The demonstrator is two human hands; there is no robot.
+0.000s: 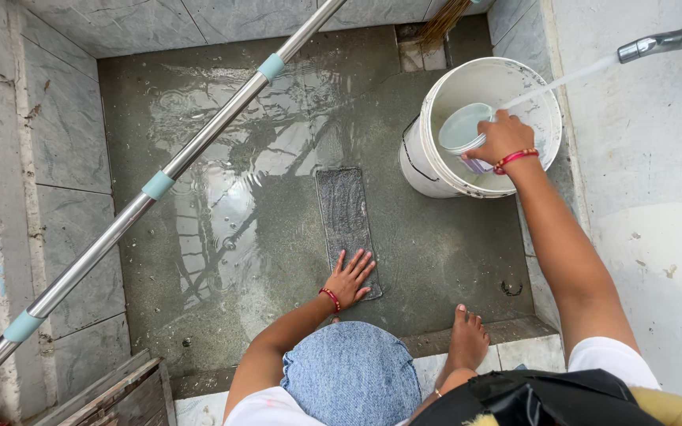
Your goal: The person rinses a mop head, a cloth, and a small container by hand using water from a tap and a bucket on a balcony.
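Left hand [350,278] fingers splayed flat on wet mat [346,221]; right hand [500,140] fingers gripping mug [462,130] inside white bucket [436,170].

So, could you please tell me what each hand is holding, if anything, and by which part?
The right hand grips a small pale cup by its rim and side, inside the white bucket. The left hand holds nothing; it lies flat on the grey cloth.

The right hand [501,138] holds a small cup [464,130] inside a big white bucket [436,170] — water from a tap [668,38] pours down into it. The left hand [350,278] lies flat, fingers spread, on a dark wet cloth [344,213] on the wet floor [238,197]. A long shiny pole [159,181] leans across the floor — a bare foot [466,338] stands on the step
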